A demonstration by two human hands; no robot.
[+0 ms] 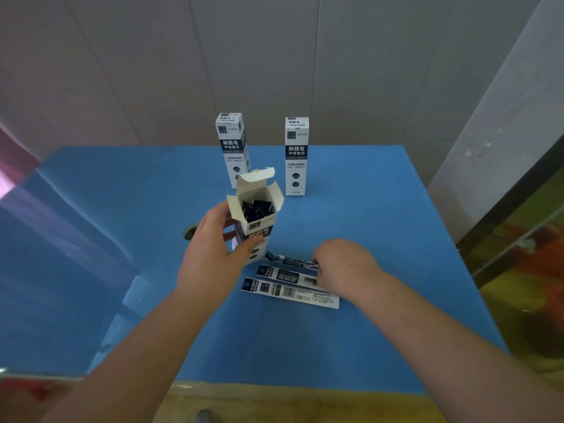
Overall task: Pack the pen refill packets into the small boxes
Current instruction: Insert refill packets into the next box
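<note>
The left hand (213,248) is gripping the open box (254,221) around its lower body, thumb on the near face and fingers wrapped behind, holding it roughly upright just left of the packets. The box's flaps are standing open, and dark packet ends are showing inside its mouth.

Three refill packets (290,283) are lying flat on the blue tabletop (381,209), just right of the box's foot. Their long axes are running left to right, slightly fanned, with the nearest one angling toward the near right. The right hand (341,267) is resting over their right ends, fingers curled down onto the farthest packet; whether it is actually pinching it cannot be told, since the fingertips are hidden.

The right hand is clearly the nearer one to the packets, and the box mouth is sitting up and to the left of them. A lifted packet would likely need turning from lying flat to standing on end before dropping in.

Two closed boxes (296,157) are standing upright at the far side, well apart from both hands.
</note>
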